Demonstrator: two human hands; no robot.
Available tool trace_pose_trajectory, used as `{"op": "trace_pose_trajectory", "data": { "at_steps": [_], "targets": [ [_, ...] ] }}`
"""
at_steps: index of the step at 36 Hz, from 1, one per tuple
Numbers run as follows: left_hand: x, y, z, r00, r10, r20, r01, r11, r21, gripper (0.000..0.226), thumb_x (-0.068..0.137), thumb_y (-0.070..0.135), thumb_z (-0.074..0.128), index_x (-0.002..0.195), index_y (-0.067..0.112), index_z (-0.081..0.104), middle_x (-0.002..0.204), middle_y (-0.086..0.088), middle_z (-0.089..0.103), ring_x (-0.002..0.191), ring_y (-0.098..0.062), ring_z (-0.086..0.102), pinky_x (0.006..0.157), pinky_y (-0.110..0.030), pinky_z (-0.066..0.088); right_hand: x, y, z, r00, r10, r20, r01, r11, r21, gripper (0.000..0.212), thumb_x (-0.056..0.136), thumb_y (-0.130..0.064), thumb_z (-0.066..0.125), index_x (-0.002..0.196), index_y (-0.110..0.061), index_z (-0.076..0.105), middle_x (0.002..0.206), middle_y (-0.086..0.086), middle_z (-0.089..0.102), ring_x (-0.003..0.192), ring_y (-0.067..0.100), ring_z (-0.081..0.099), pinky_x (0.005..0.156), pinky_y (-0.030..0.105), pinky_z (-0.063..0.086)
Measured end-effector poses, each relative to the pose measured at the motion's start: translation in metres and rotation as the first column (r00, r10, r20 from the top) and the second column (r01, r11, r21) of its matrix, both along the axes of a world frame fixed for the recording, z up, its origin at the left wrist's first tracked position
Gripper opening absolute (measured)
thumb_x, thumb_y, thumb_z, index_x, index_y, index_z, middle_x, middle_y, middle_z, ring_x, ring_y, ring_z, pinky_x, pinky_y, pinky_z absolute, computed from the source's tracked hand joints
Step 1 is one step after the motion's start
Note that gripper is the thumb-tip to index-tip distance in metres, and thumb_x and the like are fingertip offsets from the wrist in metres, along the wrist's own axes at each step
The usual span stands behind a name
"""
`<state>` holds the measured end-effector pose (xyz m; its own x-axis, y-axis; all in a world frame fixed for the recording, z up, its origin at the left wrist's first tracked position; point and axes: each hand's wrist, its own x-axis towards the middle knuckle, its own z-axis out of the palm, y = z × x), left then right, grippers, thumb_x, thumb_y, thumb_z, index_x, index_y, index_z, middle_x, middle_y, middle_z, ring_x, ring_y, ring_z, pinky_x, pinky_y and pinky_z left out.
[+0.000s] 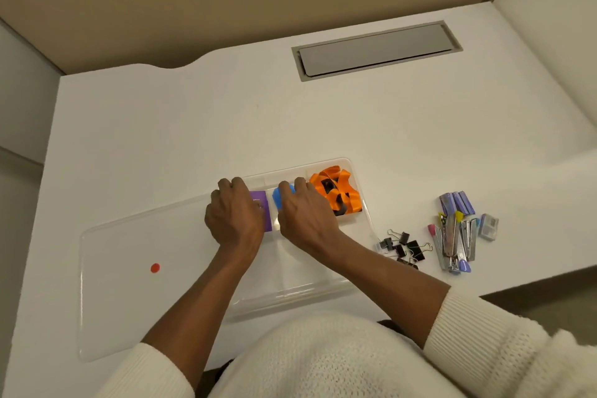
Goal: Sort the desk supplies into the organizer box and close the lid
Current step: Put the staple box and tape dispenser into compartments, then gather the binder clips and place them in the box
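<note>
A clear plastic organizer box (366, 223) lies on the white desk, its clear lid (129, 268) folded open flat to the left, with a red dot on it. My left hand (234, 215) is curled over a purple item (260, 200) in a far compartment. My right hand (305, 213) rests curled on a blue item (279, 195) in the neighbouring compartment. Whether either hand grips its item is hidden. Orange and black pieces (337, 192) fill the far right compartment. Black binder clips (403, 245), staplers (454, 242) and purple staple boxes (457, 202) lie on the desk to the right.
A small grey clear-cased item (489, 226) lies right of the staplers. A grey cable hatch (376, 50) is set into the desk at the back. Beige partition walls stand behind and to the right. The desk's front edge runs just below the supplies.
</note>
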<state>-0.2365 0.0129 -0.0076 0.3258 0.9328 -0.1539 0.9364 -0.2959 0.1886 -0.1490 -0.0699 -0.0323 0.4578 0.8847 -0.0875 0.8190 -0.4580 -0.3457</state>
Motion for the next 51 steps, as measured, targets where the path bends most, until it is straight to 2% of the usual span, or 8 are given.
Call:
{"op": "trace_pose_trajectory", "data": {
  "at_steps": [6,12,16,22,31,38,45,51],
  "targets": [
    [0.017,-0.015,0.021,0.996,-0.089,0.019,0.088,0.995,0.041,0.021,0.091,0.029,0.077,0.098,0.014,0.064,0.087,-0.003,0.064,0.074,-0.021,0.059,0.063,-0.032,0.046,0.016,-0.038,0.025,0.996,-0.084,-0.04,0.09,0.98,0.176,0.03,0.088,-0.022,0.068,0.115,-0.009,0.064,0.104,0.01,0.065,0.085,0.027,0.063,0.063,0.04,0.056],
    [0.047,-0.056,0.033,0.928,-0.347,0.138,0.346,0.938,0.036,0.017,0.092,0.029,0.074,0.101,0.017,0.069,0.102,-0.004,0.071,0.097,-0.024,0.064,0.068,-0.033,0.045,0.05,-0.101,0.034,0.961,-0.251,-0.119,0.273,0.931,0.243,0.026,0.092,-0.033,0.063,0.115,-0.022,0.064,0.102,0.0,0.064,0.079,0.019,0.067,0.062,0.036,0.056],
    [0.067,-0.08,0.03,0.803,-0.568,0.182,0.58,0.815,-0.016,0.03,0.093,0.044,0.071,0.11,0.02,0.067,0.111,0.0,0.069,0.103,-0.019,0.063,0.083,-0.035,0.056,0.074,-0.149,0.032,0.914,-0.375,-0.158,0.404,0.881,0.246,0.029,0.088,-0.027,0.073,0.115,-0.021,0.066,0.108,-0.001,0.068,0.077,0.012,0.068,0.063,0.029,0.058],
    [0.103,-0.116,0.021,0.515,-0.85,0.115,0.857,0.514,-0.034,0.041,0.087,0.045,0.078,0.114,0.017,0.065,0.114,-0.001,0.065,0.111,-0.021,0.052,0.072,-0.034,0.048,0.094,-0.21,0.016,0.872,-0.456,-0.177,0.459,0.888,-0.028,0.056,0.082,-0.036,0.076,0.133,-0.03,0.051,0.127,-0.002,0.057,0.093,0.013,0.064,0.078,0.038,0.06],
    [0.148,-0.153,0.0,0.234,-0.952,-0.195,0.917,0.283,-0.281,0.071,0.079,0.035,0.088,0.135,0.007,0.054,0.132,-0.014,0.057,0.124,-0.031,0.052,0.092,-0.04,0.049,0.084,-0.239,-0.005,0.936,-0.343,-0.078,0.315,0.917,-0.245,0.09,0.076,-0.058,0.079,0.149,-0.031,0.034,0.149,0.004,0.04,0.118,0.022,0.062,0.086,0.034,0.057],
    [0.164,-0.163,-0.021,0.312,-0.931,-0.188,0.873,0.359,-0.331,0.071,0.071,0.024,0.094,0.129,0.007,0.057,0.127,-0.014,0.052,0.108,-0.032,0.062,0.071,-0.039,0.043,0.085,-0.231,-0.025,0.917,-0.381,-0.117,0.34,0.9,-0.272,0.089,0.079,-0.048,0.082,0.151,-0.028,0.032,0.159,0.017,0.029,0.125,0.035,0.06,0.097,0.045,0.056],
    [0.175,-0.157,-0.037,0.451,-0.887,-0.097,0.826,0.456,-0.332,0.055,0.078,0.012,0.085,0.122,0.006,0.052,0.122,-0.017,0.05,0.096,-0.034,0.063,0.067,-0.038,0.044,0.101,-0.222,-0.036,0.924,-0.354,-0.146,0.325,0.926,-0.192,0.054,0.084,-0.038,0.078,0.131,-0.02,0.056,0.119,0.011,0.046,0.073,0.024,0.065,0.066,0.031,0.055],
    [0.183,-0.151,-0.045,0.589,-0.808,-0.005,0.743,0.545,-0.389,0.034,0.079,0.013,0.081,0.104,0.011,0.058,0.11,-0.011,0.054,0.095,-0.03,0.062,0.067,-0.035,0.044,0.114,-0.212,-0.039,0.916,-0.359,-0.18,0.33,0.928,-0.172,0.04,0.087,-0.036,0.074,0.12,-0.017,0.059,0.107,0.008,0.046,0.065,0.024,0.057,0.06,0.032,0.05]
  ]
}}
